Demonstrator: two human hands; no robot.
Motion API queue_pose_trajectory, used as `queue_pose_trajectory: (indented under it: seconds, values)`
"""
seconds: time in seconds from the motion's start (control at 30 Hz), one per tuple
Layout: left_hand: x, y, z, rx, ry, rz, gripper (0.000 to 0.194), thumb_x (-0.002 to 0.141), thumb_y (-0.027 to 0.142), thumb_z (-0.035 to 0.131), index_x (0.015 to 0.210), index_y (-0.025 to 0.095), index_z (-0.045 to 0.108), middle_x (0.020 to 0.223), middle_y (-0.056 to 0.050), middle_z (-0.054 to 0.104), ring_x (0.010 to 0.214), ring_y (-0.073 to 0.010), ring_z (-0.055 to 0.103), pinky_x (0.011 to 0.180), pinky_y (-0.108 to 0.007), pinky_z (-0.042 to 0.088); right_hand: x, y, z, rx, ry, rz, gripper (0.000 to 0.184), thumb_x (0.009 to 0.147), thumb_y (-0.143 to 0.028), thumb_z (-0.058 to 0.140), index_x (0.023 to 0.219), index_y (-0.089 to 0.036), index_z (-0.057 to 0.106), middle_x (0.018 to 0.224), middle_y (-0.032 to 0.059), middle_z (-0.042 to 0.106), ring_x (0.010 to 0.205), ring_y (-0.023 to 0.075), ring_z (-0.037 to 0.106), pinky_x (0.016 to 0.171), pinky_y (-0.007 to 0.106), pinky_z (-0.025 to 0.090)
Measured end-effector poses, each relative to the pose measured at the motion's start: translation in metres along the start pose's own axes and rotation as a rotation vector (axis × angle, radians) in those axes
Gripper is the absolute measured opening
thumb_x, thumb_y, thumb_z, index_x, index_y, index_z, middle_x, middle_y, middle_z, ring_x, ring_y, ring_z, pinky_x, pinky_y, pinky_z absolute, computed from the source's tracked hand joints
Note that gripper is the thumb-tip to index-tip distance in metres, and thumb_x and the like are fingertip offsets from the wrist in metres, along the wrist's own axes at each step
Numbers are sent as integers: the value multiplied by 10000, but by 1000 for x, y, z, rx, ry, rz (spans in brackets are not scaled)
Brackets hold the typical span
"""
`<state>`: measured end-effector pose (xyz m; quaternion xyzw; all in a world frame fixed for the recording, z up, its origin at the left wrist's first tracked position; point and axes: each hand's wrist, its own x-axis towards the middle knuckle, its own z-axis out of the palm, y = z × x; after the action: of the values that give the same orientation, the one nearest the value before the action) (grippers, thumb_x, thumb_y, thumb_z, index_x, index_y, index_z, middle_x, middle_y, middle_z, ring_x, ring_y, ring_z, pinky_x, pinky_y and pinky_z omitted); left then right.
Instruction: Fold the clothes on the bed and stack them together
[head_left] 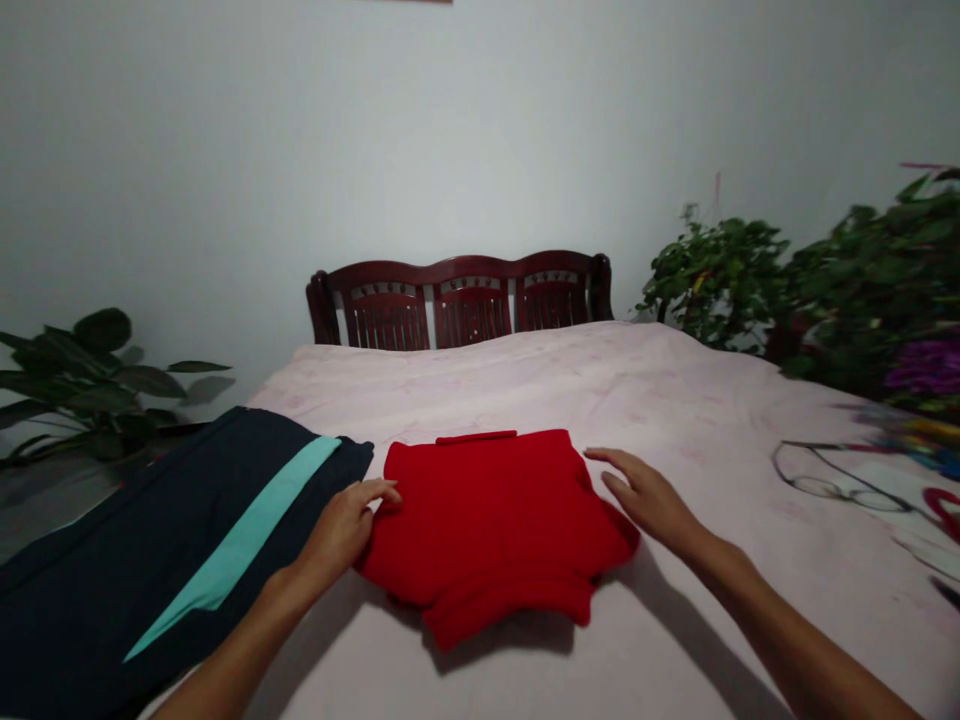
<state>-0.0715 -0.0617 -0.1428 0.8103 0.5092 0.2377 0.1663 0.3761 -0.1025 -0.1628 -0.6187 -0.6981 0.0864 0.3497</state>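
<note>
Green leaves of a plant spreading just past the left edge of the bed, with a dark wooden headboard standing along the far edge. Along the left edge, a navy garment lying in a broad folded mass, a teal stripe running diagonally across it. Just beside that garment, the left hand resting against the left side of a red shirt, fingers together and lying flat, clamped on nothing. Near the middle of the bed, toward the near edge, the shirt sitting folded into a compact block, with a collar lying straight along its far side. Much of the folding showing as done, yet the near side bunching into uneven lobes and the right side bulging, with no squared outline forming there. At that right side, the right hand reaching in with fingers slightly apart and curving, clamped on nothing, the tips just at the red cloth, though whether touching it being impossible to tell. Toward the right edge, glasses lying on the pale cover, blurred colourful objects crowding beyond them, and leafy plants rising past the far right corner.
</note>
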Motion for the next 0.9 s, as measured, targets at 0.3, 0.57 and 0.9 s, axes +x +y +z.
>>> queue_pose_trajectory:
  seconds: [0.3, 0.57, 0.9]
  values:
    - [-1, 49, 88, 453, -75, 52, 579, 990, 395, 438, 1555, 330, 329, 1625, -52, 221, 1516, -287, 183, 1216, -556, 103, -2, -57, 89, -365, -309, -258, 597, 1011, -479, 334, 1553, -230, 348, 1612, 24, 235, 1511, 259, 200, 1239, 515, 150]
    - [-12, 7, 77, 3, 81, -415, 787, 946, 417, 543, 1577, 70, 227, 1609, -220, 192, 1513, -324, 174, 1224, -499, 184, -22, -24, 65, -22, 79, 309, 726, 880, -429, 554, 1495, -65, 425, 1587, 160, 286, 1492, 315, 234, 1247, 479, 152]
    - [-25, 20, 39, -1253, -97, -837, 636, 815, 348, 757, 1342, 79, 524, 1186, -195, 675, 931, -275, 713, 783, -363, 608, -123, -63, 56, 1533, 45, 1109, 635, 698, -478, 833, 1216, -224, 570, 1372, 77, 568, 1039, 180, 623, 811, 323, 554]
